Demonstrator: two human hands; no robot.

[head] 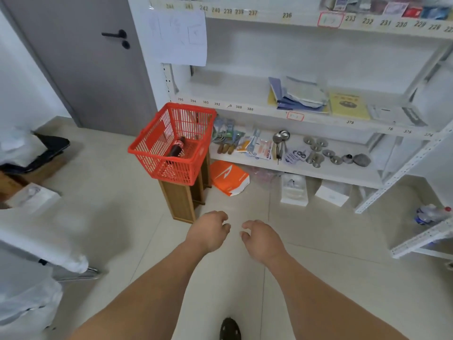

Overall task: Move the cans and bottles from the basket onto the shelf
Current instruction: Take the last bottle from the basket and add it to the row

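1 dark cola bottle (177,147), red label, lying in red basket (157,146); both hands' fingers loosely curled, empty

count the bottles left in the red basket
1: a dark cola bottle with a red label leans against the far wall of the red basket. The basket's near wall may hide more lying low.
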